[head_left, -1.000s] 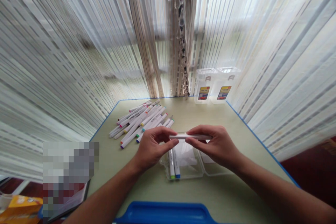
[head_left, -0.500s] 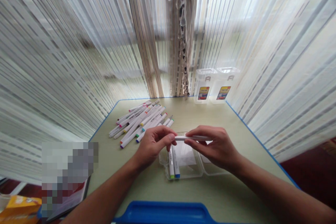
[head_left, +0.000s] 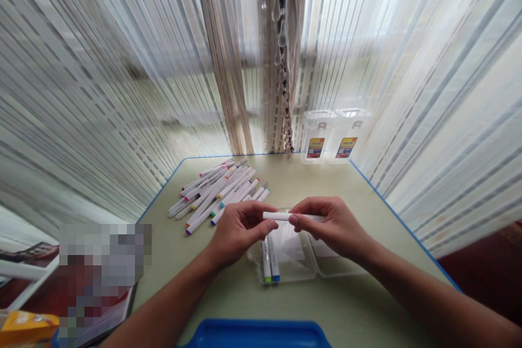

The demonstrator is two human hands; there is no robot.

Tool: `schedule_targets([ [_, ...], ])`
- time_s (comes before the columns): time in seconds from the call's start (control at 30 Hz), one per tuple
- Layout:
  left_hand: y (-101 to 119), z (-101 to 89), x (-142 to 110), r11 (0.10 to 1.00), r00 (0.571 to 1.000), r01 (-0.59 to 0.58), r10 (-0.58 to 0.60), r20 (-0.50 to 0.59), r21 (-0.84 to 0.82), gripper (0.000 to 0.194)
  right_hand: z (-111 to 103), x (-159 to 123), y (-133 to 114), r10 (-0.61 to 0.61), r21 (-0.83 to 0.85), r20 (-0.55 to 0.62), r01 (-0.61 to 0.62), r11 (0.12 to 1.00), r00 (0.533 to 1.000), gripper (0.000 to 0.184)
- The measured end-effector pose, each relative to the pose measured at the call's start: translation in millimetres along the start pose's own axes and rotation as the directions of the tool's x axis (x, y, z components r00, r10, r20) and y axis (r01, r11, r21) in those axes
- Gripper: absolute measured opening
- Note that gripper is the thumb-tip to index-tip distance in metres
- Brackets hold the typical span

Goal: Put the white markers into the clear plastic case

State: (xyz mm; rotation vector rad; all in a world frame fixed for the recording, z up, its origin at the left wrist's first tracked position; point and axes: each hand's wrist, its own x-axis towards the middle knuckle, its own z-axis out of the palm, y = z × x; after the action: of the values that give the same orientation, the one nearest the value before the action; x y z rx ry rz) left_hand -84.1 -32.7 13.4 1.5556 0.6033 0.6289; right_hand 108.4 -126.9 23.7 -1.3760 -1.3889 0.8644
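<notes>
A white marker pen (head_left: 282,216) lies level above the open clear plastic case (head_left: 313,259). My right hand (head_left: 332,225) pinches its right part between thumb and fingers. At the other end, my left hand (head_left: 238,231) has its thumb and index finger closed around the tip. In the left half of the case lie two white markers, a green-ended one (head_left: 267,265) and a blue-ended one (head_left: 275,262). Beyond my left hand spreads a loose heap of white markers (head_left: 228,190) with coloured ends.
Two clear plastic boxes (head_left: 316,125) with labels stand at the table's far right corner. A blue tray (head_left: 256,333) sits at the near edge. To the left are a blurred-out object (head_left: 104,277) and a yellow packet (head_left: 28,326). String curtains (head_left: 163,65) hang around the table (head_left: 346,299).
The marker has shifted slightly left, and more of its left end shows between my left fingers. My left thumb has moved below the marker. The view has tilted a little.
</notes>
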Motion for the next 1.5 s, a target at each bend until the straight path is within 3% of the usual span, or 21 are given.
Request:
schedule_targets([
  [0.47,0.5,2.7,2.8,0.999,1.000,0.027,-0.027,0.000,0.046,0.026,3.8,-2.8,5.0,-0.098,-0.244,-0.016,0.091,0.966,0.995,0.025],
  [0.7,4.2,5.2,-2.1,0.997,0.996,-0.002,-0.005,0.092,0.072,0.022,8.2,-5.8,2.1,-0.166,-0.386,-0.080,0.123,0.914,0.983,0.027],
  [0.97,5.6,5.0,-2.3,0.996,0.996,-0.035,0.028,0.087,0.083,0.024,7.0,-2.5,3.5,-0.027,-0.277,-0.008,0.024,0.961,1.000,0.034],
  [1.5,5.8,1.9,-0.3,0.999,0.998,-0.008,0.005,0.061,0.047,0.025,4.4,-0.2,2.9,0.040,-0.070,0.087,-0.034,0.997,0.995,0.038],
])
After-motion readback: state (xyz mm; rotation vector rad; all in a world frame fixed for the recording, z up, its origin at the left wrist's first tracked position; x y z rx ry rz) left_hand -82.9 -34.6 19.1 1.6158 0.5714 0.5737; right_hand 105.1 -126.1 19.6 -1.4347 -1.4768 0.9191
